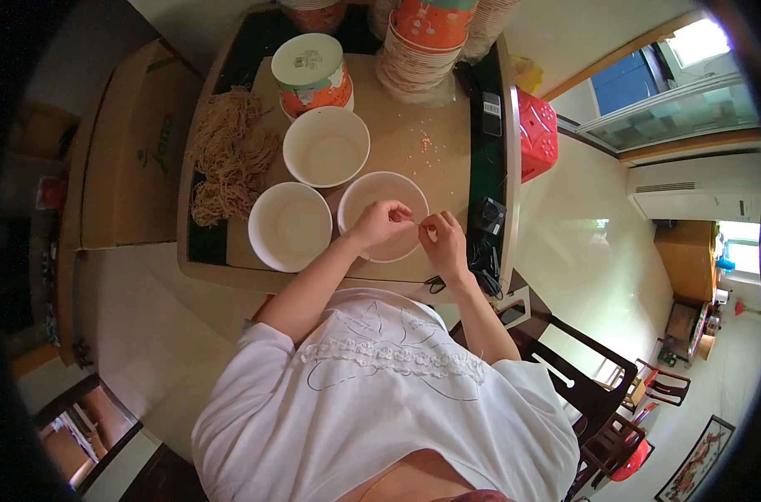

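Observation:
My left hand (pixel 382 224) and my right hand (pixel 444 239) are close together over a white paper tub (pixel 377 191) near the table's front edge. Fingertips of both hands are pinched; what lies between them is too small to make out. To the left of this tub stands a second white tub (pixel 289 226), and a third white tub (pixel 326 147) is just behind the two. All three face up, and their pale insides show. Farther back, an orange patterned tub (pixel 312 77) rests upside down. A tangled heap of brown fibrous strands (pixel 230 155) lies at the left.
Nested tubs (pixel 420 60) in clear plastic stand at the back. Small pink bits (pixel 426 144) are scattered on the cardboard sheet (pixel 447 171). Along the right edge lie a black device (pixel 487 215) and cables (pixel 484 259). A red stool (pixel 538 135) and a large carton (pixel 134 146) flank the table.

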`<action>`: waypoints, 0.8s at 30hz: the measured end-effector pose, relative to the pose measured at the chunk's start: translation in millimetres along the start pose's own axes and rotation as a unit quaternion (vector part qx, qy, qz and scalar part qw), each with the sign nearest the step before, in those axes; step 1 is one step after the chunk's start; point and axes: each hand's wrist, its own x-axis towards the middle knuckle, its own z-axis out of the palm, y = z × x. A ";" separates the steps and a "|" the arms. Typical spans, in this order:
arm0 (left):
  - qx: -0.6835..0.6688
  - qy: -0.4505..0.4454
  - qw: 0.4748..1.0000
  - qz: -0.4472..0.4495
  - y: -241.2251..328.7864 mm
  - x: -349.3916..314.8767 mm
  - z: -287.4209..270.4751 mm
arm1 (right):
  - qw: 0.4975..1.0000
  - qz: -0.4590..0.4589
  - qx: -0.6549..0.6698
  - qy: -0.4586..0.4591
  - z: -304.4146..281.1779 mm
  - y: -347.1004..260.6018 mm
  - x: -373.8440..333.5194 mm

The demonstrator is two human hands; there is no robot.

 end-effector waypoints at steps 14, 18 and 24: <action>0.063 0.022 0.997 0.037 49.8 -23.3 -4.7 | 0.996 0.009 0.083 0.018 -3.9 -17.9 -5.1; 0.056 0.032 0.997 0.038 54.5 -23.7 0.7 | 0.996 -0.018 0.081 0.046 -1.2 -12.7 -6.6; 0.069 0.055 0.993 0.082 53.3 -20.8 3.7 | 0.994 -0.016 0.095 0.055 1.7 -14.3 -6.3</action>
